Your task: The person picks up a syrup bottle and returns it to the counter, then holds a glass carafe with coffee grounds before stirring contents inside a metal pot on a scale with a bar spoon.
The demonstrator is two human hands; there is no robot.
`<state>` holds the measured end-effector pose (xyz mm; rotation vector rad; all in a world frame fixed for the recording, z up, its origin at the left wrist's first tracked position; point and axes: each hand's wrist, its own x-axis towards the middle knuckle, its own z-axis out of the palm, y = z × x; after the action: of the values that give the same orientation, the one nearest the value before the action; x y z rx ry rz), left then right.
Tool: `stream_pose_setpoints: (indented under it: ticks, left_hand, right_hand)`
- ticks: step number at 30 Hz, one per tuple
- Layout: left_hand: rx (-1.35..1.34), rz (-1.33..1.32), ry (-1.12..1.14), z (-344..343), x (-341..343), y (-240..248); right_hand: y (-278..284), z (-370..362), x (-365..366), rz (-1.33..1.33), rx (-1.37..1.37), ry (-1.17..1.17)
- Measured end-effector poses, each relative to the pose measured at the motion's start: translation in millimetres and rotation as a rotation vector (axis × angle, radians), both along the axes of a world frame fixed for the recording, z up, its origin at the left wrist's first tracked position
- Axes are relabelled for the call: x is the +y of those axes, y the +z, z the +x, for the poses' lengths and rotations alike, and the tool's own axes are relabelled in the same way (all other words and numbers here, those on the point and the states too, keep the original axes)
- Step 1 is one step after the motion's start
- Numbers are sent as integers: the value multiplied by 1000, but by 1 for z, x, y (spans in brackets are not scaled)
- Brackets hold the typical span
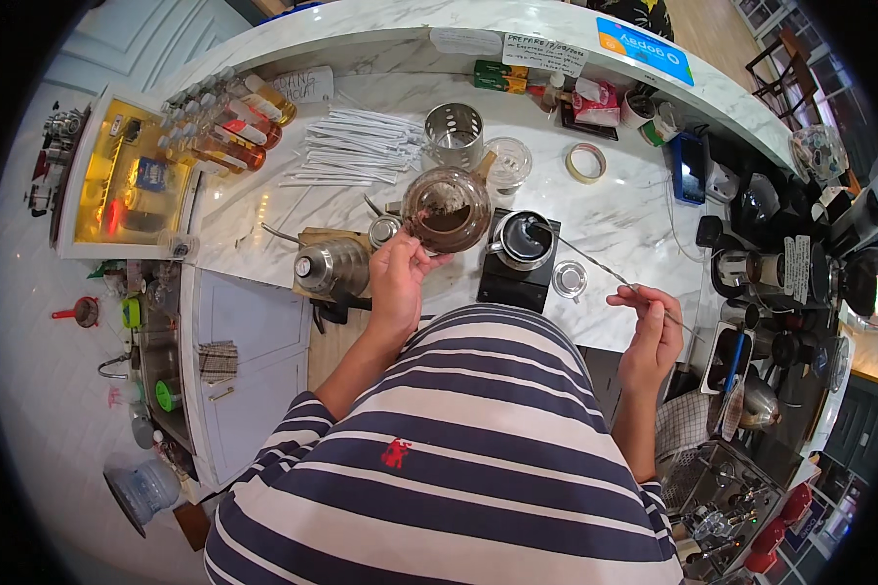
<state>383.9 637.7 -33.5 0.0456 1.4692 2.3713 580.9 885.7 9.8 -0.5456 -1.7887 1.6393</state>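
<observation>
The person's left hand (397, 278) is closed around the near side of a round glass pot (448, 208) that holds dark liquid and a pale clump, keeping it tilted just above the white marble desk (624, 219). The right hand (651, 336) pinches the near end of a long thin metal stirrer (595, 265), whose far tip reaches into a dark cup (524, 237) standing on a black scale (513, 276). Between the two hands, the person's striped shirt (458, 439) covers the near edge of the desk. Just left of the left hand sits a steel gooseneck kettle (332, 265) on a wooden board, close enough to crowd that side. Behind the pot stand a perforated metal cylinder (454, 135) and an upturned clear glass (508, 161), and a spread of white wrapped straws (353, 146) lies further left beside a row of syrup bottles (226, 125). A small clear lid (569, 280) rests just right of the scale, under the stirrer's line. A roll of tape (586, 163) lies well behind it. A phone (691, 168) and dark coffee equipment crowd the desk's right end.
</observation>
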Motion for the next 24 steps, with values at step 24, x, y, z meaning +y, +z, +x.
stream_pose_setpoints:
  ticks: [24]
  left_hand:
    - [261,64,-184,9,-3,14]
  right_hand:
    - [103,13,-19,229,393,35]
